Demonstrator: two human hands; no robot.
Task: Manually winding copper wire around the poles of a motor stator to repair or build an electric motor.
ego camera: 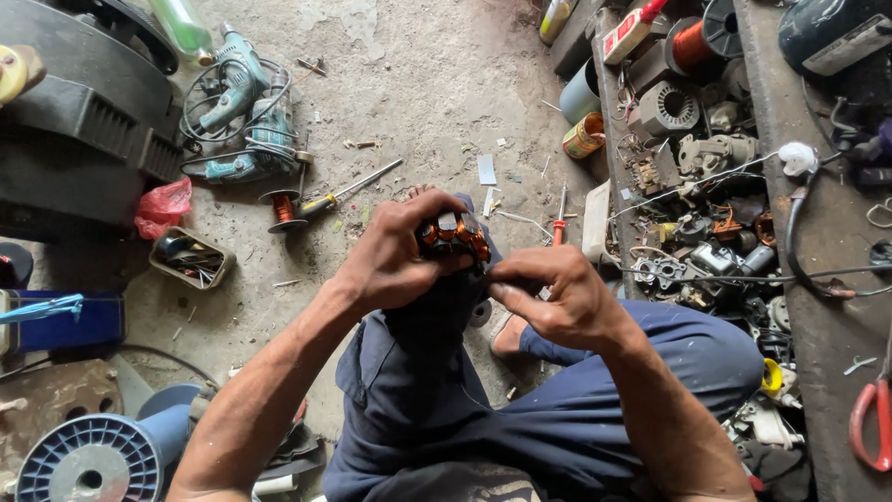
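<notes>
— What are the hands doing?

— The left hand [395, 256] is wrapped tightly around a small motor stator [452, 234], a dark core with shiny copper windings, and holds it up over the person's knees. The right hand [557, 297] is just beside it, fingers pinched narrow at the stator's lower right edge. Whether they grip a wire or only press on the winding I cannot tell; it is too small to see.

— And where is the stator in relation to the body?

— In the middle of the view, above the lap, with the dark blue trousers [520, 409] below it. The person sits low over a concrete floor [427, 84].

— What lies on the floor close by?

— To the left of the hands, a screwdriver with a yellow handle [348, 191] lies next to a small spool of copper wire [282, 210]. Behind those, two teal power drills [243, 116] rest with their cords coiled. A small open tin of bits [190, 257] sits beside a red plastic bag [163, 206].

— Anything nearer the bottom left?

— A large blue empty reel [88, 462] lies flat there.

— And on the right?

— A low shelf [832, 232] crowded with motor parts, among them a grey stator housing [669, 109] and a bigger reel of copper wire [692, 42]. Red-handled pliers [872, 423] lie at the far right edge, well apart from the hands.
</notes>
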